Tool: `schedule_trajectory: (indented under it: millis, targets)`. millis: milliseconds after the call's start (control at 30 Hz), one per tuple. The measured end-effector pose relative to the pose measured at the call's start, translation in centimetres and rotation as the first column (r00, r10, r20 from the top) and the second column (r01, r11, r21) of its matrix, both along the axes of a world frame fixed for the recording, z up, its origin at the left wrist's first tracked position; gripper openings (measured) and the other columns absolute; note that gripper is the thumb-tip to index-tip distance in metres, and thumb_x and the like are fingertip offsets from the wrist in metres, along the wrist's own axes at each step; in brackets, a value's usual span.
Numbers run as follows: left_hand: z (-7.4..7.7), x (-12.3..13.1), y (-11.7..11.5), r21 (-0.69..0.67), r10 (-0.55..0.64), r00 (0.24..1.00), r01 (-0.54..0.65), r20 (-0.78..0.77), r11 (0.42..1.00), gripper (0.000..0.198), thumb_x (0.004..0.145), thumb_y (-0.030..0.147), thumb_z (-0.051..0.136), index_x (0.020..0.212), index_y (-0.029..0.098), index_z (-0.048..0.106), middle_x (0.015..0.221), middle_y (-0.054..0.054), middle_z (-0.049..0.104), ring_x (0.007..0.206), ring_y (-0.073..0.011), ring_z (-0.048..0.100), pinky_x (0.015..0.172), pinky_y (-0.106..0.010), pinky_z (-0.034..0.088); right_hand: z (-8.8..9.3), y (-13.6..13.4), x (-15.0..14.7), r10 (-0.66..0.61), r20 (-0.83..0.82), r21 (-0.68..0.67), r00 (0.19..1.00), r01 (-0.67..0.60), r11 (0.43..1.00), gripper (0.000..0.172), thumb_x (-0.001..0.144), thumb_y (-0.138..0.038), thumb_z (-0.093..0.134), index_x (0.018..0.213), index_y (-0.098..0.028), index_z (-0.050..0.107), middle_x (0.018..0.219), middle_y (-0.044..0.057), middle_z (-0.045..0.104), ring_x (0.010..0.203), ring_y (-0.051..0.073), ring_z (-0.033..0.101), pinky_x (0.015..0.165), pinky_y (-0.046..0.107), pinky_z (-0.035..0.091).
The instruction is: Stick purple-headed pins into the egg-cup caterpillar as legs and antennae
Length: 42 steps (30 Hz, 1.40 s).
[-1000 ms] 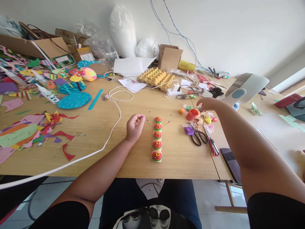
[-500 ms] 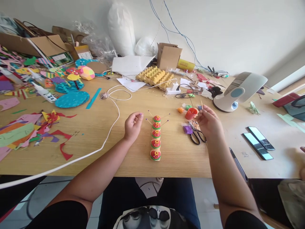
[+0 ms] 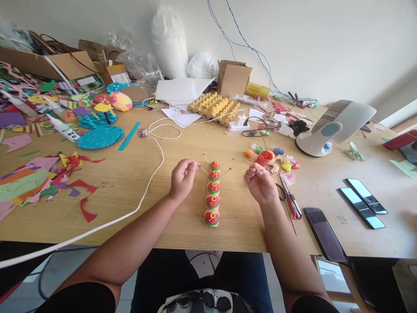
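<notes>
A caterpillar craft [image 3: 213,192] made of egg-carton cups with red and green tops lies on the wooden table [image 3: 137,182] in front of me. Thin sticks with purple bead tips poke out of its far end. My left hand [image 3: 182,177] is just left of it, fingers pinched on a small purple bead. My right hand [image 3: 260,182] is just right of it, fingers closed on a thin wooden stick [image 3: 247,162].
Scissors [image 3: 282,191], a red cutter [image 3: 292,201], an orange cup [image 3: 264,157] and coloured clay bits lie right of my hand. A white fan [image 3: 332,126], three phones, an egg carton [image 3: 214,105], a white cable [image 3: 143,191] and foam scraps [image 3: 39,178] crowd the table.
My right hand came back from the far right near the orange cup to beside the caterpillar, holding a thin stick. My left hand stayed put with its pinch.
</notes>
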<state>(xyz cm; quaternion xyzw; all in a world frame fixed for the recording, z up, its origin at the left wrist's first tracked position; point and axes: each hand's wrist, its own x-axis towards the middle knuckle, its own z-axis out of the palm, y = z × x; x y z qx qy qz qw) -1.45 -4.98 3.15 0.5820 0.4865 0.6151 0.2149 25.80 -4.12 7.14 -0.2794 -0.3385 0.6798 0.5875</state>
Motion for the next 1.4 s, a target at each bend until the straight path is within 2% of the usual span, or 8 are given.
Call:
schedule_trajectory:
  millis: [300, 500, 600, 733, 900, 1067, 1233, 1400]
  targets:
    - [0.8, 0.1, -0.8, 0.026, -0.06, 0.994, 0.063, -0.096, 0.998, 0.033, 0.1, 0.04, 0.047, 0.074, 0.022, 0.058, 0.074, -0.004, 0.06, 0.077, -0.0184, 0.06, 0.075, -0.032, 0.048, -1.7, 0.5, -0.7, -0.039, 0.057, -0.031, 0.998, 0.041, 0.999, 0.018, 0.071, -0.027, 0.084, 0.082, -0.02, 0.072, 0.07, -0.001, 0.06, 0.064, 0.01, 0.052, 0.059, 0.024, 0.047]
    - [1.1, 0.2, -1.2, 0.076, -0.122, 0.979, 0.136, -0.163, 0.988, 0.04, 0.1, 0.036, 0.045, 0.063, 0.022, 0.047, 0.063, -0.002, 0.05, 0.064, -0.0175, 0.051, 0.068, -0.034, 0.043, -2.1, -0.1, -1.4, 0.095, 0.137, 0.045, 0.986, -0.102, 0.994, 0.033, 0.073, -0.046, 0.082, 0.067, -0.021, 0.062, 0.061, -0.003, 0.045, 0.056, 0.01, 0.038, 0.054, 0.025, 0.037]
    - [1.0, 0.3, -1.4, 0.069, -0.128, 0.985, 0.136, -0.119, 0.988, 0.034, 0.101, 0.04, 0.044, 0.073, 0.023, 0.052, 0.071, -0.003, 0.053, 0.07, -0.0186, 0.053, 0.072, -0.034, 0.045, -1.8, -0.6, -2.0, 0.204, 0.126, 0.051, 0.971, -0.212, 0.976, 0.045, 0.077, -0.054, 0.077, 0.062, -0.021, 0.051, 0.066, -0.002, 0.049, 0.061, 0.012, 0.043, 0.059, 0.026, 0.039]
    - [1.1, 0.5, -1.5, 0.087, -0.128, 0.985, 0.138, -0.115, 0.987, 0.016, 0.098, 0.038, 0.052, 0.094, 0.024, 0.059, 0.085, -0.004, 0.059, 0.079, -0.0193, 0.056, 0.076, -0.034, 0.047, -1.2, -1.2, -2.4, 0.39, 0.07, -0.071, 0.918, -0.386, 0.92, 0.046, 0.086, -0.055, 0.069, 0.069, -0.021, 0.043, 0.07, -0.001, 0.058, 0.058, 0.011, 0.046, 0.059, 0.024, 0.04]
    - [1.4, 0.9, -1.8, 0.167, -0.199, 0.924, 0.264, -0.328, 0.95, 0.009, 0.093, 0.027, 0.058, 0.085, 0.025, 0.061, 0.08, -0.003, 0.064, 0.08, -0.0205, 0.059, 0.08, -0.038, 0.048, -0.8, -1.3, -2.2, 0.524, 0.031, -0.15, 0.851, -0.514, 0.845, 0.039, 0.088, -0.052, 0.067, 0.079, -0.023, 0.042, 0.065, -0.005, 0.058, 0.043, 0.006, 0.033, 0.043, 0.018, 0.023]
    - [1.6, 1.4, -2.5, 0.181, -0.273, 0.875, 0.368, -0.4, 0.912, 0.013, 0.092, 0.021, 0.057, 0.079, 0.024, 0.057, 0.073, -0.003, 0.06, 0.073, -0.02, 0.055, 0.073, -0.037, 0.047, -1.2, -1.4, -2.3, 0.64, 0.041, -0.164, 0.767, -0.627, 0.762, 0.034, 0.09, -0.052, 0.064, 0.09, -0.024, 0.046, 0.061, -0.007, 0.054, 0.042, 0.006, 0.026, 0.04, 0.018, 0.014]
    - [1.8, 2.0, -3.0, 0.191, -0.308, 0.836, 0.429, -0.453, 0.883, 0.014, 0.093, 0.017, 0.051, 0.081, 0.022, 0.054, 0.074, -0.003, 0.059, 0.074, -0.0188, 0.052, 0.072, -0.036, 0.045, -1.9, -2.1, -2.7, 0.674, 0.17, -0.187, 0.719, -0.648, 0.738, 0.037, 0.088, -0.052, 0.069, 0.083, -0.019, 0.052, 0.054, -0.012, 0.029, 0.047, 0.005, 0.016, 0.044, 0.02, 0.011]
    - [1.5, 2.6, -3.2, 0.205, -0.317, 0.805, 0.467, -0.502, 0.86, 0.012, 0.089, 0.015, 0.063, 0.099, 0.021, 0.059, 0.092, -0.004, 0.067, 0.085, -0.0185, 0.058, 0.081, -0.036, 0.048, -1.9, -2.7, -3.6, 0.615, 0.378, -0.103, 0.692, -0.628, 0.771, 0.037, 0.082, -0.048, 0.077, 0.09, -0.014, 0.063, 0.062, -0.008, 0.043, 0.053, 0.005, 0.028, 0.05, 0.022, 0.019]
